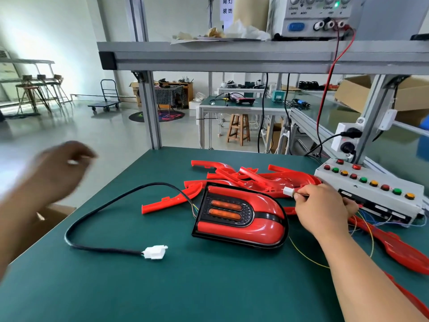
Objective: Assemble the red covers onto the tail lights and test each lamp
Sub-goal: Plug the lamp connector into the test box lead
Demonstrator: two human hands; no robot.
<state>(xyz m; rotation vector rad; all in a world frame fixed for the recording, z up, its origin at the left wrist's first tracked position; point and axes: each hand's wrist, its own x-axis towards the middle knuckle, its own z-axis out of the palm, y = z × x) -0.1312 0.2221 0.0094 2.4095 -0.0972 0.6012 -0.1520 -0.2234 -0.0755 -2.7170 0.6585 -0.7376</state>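
Pinching a small white plastic connector (pixel 288 191) between thumb and forefinger, the right hand (pixel 325 210) hovers just behind and to the right of the red-and-black tail light (pixel 241 219), with its other fingers curled under. The left hand (pixel 60 168) is raised well to the left of the tail light, beyond the edge of the table. It is blurred, its fingers loosely bent with nothing seen in them. The two hands are well apart.

The tail light lies flat on the green table (pixel 185 287) with a glossy red cover on it. Two orange oblong lenses in its black dotted panel face up. A black cable (pixel 97 206) leaves the far-left corner of the tail light and loops away to the left. It ends in a white block plug (pixel 155 252) lying on the table to the front-left of the tail light, joined to nothing.

Just behind the tail light sits a heap of loose red plastic covers (pixel 243 178), the nearest touching its far edge. More red plastic parts (pixel 394 249) lie to its right, past the right forearm. Also to the right, beyond the right hand, stands a white control box (pixel 371 194) with red, green and yellow push buttons. Thin coloured wires (pixel 364 225) trail out from under it. High above and behind the tail light, a white bench power supply (pixel 320 17) sits on the grey aluminium shelf (pixel 232 54), and a red lead (pixel 329 77) hangs down from it.
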